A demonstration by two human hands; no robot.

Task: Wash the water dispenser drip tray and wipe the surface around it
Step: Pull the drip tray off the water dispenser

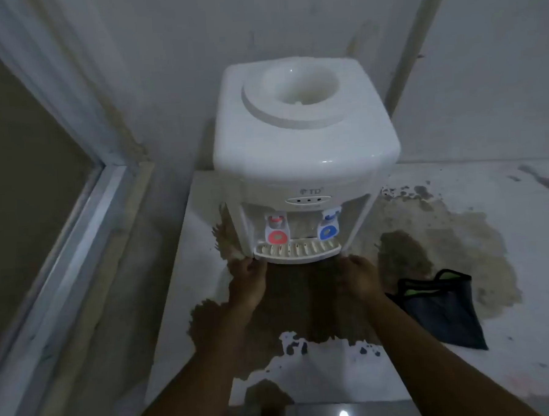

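So the drip tray [298, 252] is seated in its slot at the foot of the water dispenser [305, 149], which sits toward the back-left corner of the counter [512, 338]. Left hand [247, 284] and right hand [356, 276] are each at one end of the tray, fingers curled at its corners, probably so it slides out level without slopping. It's dim, so I can't tell if they're actually gripping. A dark cloth [444, 310] waits at the right, handy for the stained patches.

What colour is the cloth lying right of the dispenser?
Dark navy cloth with a green edge, seen in the head view.
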